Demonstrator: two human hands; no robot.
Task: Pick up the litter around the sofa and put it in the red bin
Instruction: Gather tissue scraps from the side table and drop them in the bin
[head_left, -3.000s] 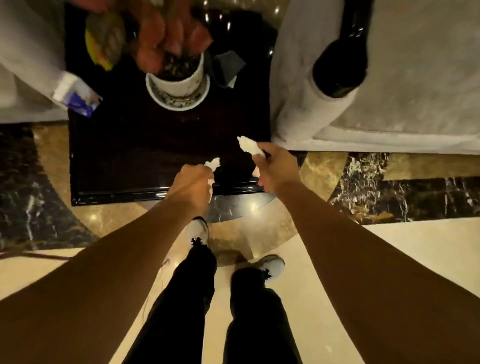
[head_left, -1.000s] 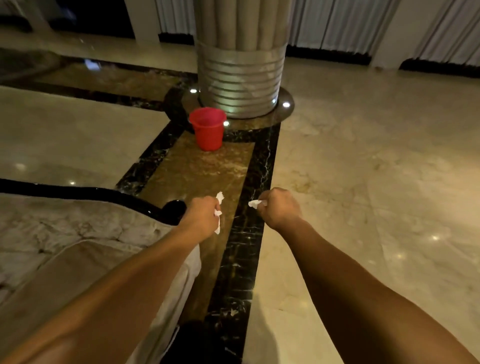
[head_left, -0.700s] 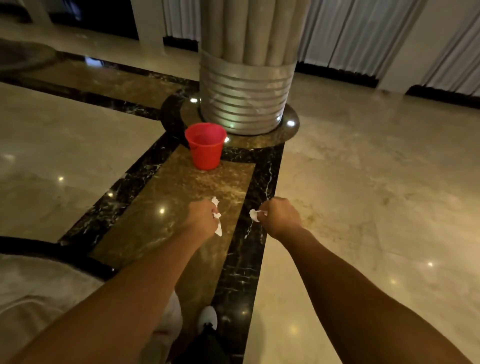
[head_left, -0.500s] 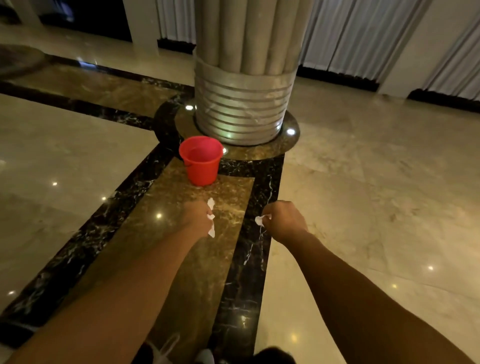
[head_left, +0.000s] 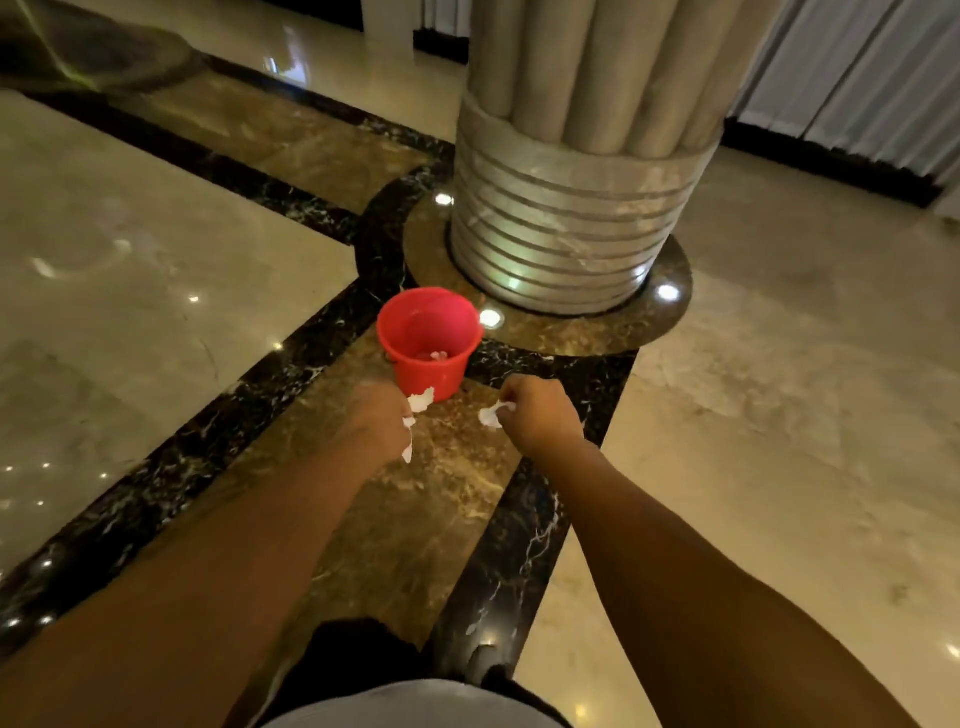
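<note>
I see the red bin (head_left: 428, 340) much nearer and lower in the frame than a second ago: it now sits just above centre, on the brown marble strip beside the round pillar (head_left: 571, 171), and the sofa edge that filled the lower left a second ago is gone from view. So the walk from the sofa to the bin is nearly done.

Both arms reach forward from the bottom corners. The left hand (head_left: 376, 423) is clenched on a scrap of white tissue (head_left: 420, 401), which pokes out on the right side of the fist and overlaps the lower wall of the bin in the picture. The right hand (head_left: 540, 415) is also closed, pinching a smaller white wad (head_left: 490, 417) at its left side. Neither piece has shifted in its grip over the last few moments.

Something pale already lies at the bottom of the bin; I cannot tell what it is.

As I judge it, both hands sit short of the rim, in front of the bin and not over its mouth. The carry is finishing, and the drop has not yet begun. The next move calls for bringing each fist above the opening before letting go, since light paper could drift onto the polished floor (head_left: 779, 441).
</note>
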